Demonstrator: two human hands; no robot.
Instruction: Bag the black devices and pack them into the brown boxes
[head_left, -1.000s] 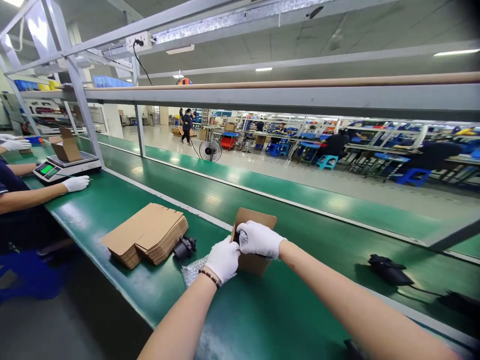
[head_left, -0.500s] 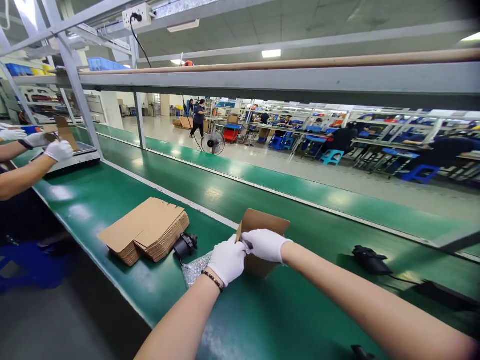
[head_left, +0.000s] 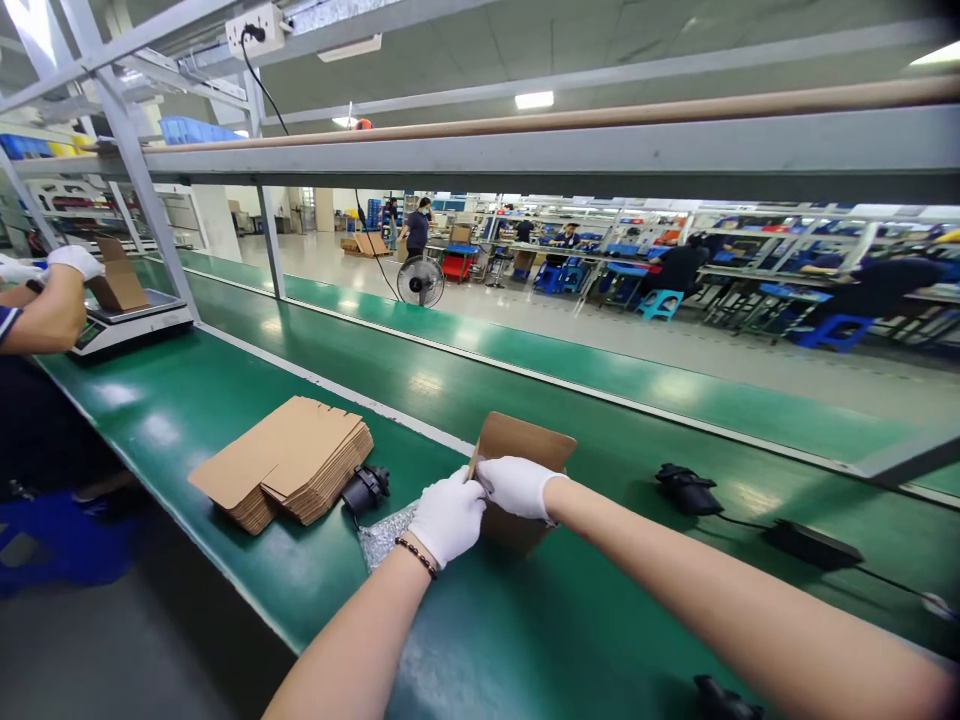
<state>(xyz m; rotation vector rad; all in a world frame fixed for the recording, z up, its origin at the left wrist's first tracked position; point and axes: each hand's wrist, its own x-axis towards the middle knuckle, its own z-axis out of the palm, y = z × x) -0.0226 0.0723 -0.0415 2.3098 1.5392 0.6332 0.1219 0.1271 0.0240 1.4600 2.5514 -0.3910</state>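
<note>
My left hand (head_left: 448, 517) and my right hand (head_left: 517, 485), both in white gloves, meet at the near rim of a small open cardboard box (head_left: 525, 445) on the green conveyor table (head_left: 225, 400). Both hands grip the box's edge and flap. A crumpled sheet of bubble wrap (head_left: 384, 535) lies under my left wrist. A black part (head_left: 365, 490) sits just left of it, touching a stack of flat cardboard blanks (head_left: 289, 465).
A co-worker's gloved hand (head_left: 73, 260) is raised at the far left beside a brown box (head_left: 118, 277) on a weighing scale (head_left: 127, 322). Two black parts with cables (head_left: 686, 490) lie on the belt to my right. A fan and other workstations stand beyond.
The black parts on the belt have drifted left toward me. The co-worker's hands lifted from the table up to the box on the scale. My hands stay on the box.
</note>
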